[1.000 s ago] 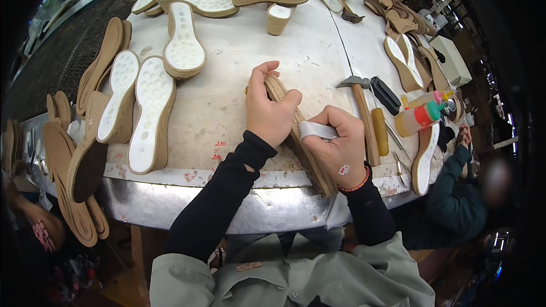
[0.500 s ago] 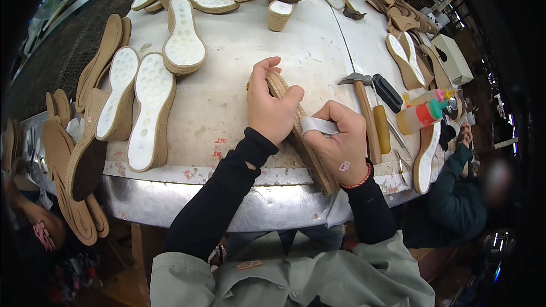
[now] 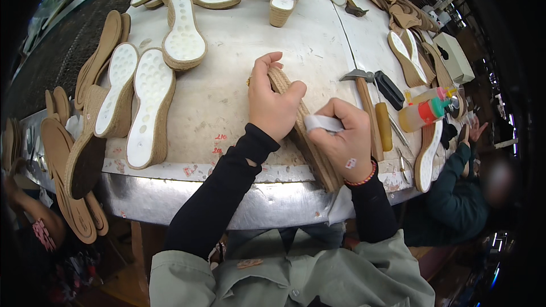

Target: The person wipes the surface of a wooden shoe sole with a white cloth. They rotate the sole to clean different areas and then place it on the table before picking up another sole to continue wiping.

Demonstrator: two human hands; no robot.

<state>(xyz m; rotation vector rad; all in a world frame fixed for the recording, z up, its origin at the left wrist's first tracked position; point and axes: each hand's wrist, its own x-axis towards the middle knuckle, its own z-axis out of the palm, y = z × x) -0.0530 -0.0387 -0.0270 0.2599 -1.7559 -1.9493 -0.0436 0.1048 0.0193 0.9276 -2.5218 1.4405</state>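
My left hand (image 3: 272, 105) is wrapped round a wedge shoe sole (image 3: 316, 162) with a braided jute side, which stands slanted on the table with its lower end near the front edge. The fingers curl over its far end and the thumb presses the side. In my right hand (image 3: 351, 139) a white cloth (image 3: 324, 123) is pinched between thumb and curled fingers, against or very close to the middle of the sole. Its loose tail (image 3: 341, 207) hangs below the wrist. The palm side of both hands is hidden.
Right of my hands lie a hammer (image 3: 367, 111), a black-handled tool (image 3: 388, 91), a yellow-handled tool (image 3: 384, 127) and pliers (image 3: 405, 166). Glue bottles (image 3: 418, 115) stand beyond. White-topped wedge soles (image 3: 151, 105) crowd the left and far side. A co-worker's arm (image 3: 449, 179) is at right.
My right hand and the cloth have shifted slightly right and up along the sole. My left hand keeps its hold. At right, the co-worker's hand has opened and moved outward.
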